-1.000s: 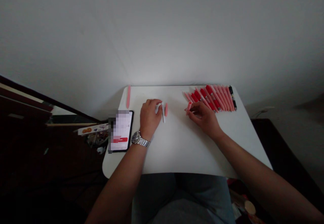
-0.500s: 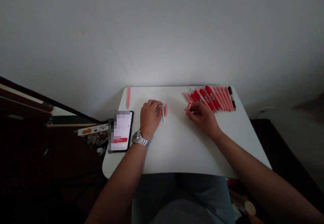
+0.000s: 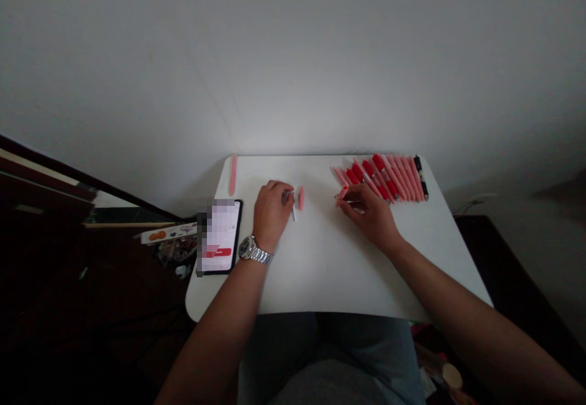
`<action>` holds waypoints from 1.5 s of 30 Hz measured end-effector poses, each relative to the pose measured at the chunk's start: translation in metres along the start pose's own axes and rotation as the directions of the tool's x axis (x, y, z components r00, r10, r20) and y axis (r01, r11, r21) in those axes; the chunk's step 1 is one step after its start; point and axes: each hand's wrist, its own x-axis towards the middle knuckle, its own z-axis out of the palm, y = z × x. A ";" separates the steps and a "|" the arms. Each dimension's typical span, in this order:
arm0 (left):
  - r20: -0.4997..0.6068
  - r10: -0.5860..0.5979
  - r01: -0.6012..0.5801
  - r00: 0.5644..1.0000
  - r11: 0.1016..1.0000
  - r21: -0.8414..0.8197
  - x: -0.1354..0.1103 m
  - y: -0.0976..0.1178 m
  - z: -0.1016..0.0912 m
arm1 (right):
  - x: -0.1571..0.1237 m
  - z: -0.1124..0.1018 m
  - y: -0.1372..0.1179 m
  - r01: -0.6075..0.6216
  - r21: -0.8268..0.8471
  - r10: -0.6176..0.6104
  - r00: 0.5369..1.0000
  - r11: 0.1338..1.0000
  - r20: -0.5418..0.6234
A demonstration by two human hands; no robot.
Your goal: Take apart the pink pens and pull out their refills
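Right of the phone (image 3: pixel 222 243) showing "6", your left fingers (image 3: pixel 284 188) are pinching the stick (image 3: pixel 294 215), pointing lengthwise toward you; farther right, your right fingers (image 3: pixel 353 193) are gripping the tube (image 3: pixel 342 193), its red end pointing away.

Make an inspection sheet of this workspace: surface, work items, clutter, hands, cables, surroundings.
Surface: white table, far edge at the wall.
Work items: white stick, pink piece right of it, pink tube; pens grouped far right; pink rod far left.
Clutter: phone at the left edge, screen lit.
Left hand: fingers at the white stick, grip unclear.
Right hand: pinching the pink tube.
Cables: possible thin cable at right, too dim to confirm.
Surroundings: jumbled items beside the table, left.
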 end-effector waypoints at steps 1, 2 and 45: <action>0.004 -0.007 0.007 1.000 1.000 -0.004 0.000 0.000 0.000 | 0.000 0.000 0.000 0.003 -0.007 -0.003 1.000 1.000 0.011; 0.007 -0.015 0.015 1.000 1.000 -0.006 0.000 0.000 -0.001 | 0.000 0.000 0.001 0.005 -0.019 -0.004 1.000 1.000 0.024; 0.165 -0.195 0.082 0.967 0.848 0.523 -0.002 0.022 -0.015 | 0.002 0.000 0.003 0.140 -0.003 -0.139 0.985 0.990 -0.099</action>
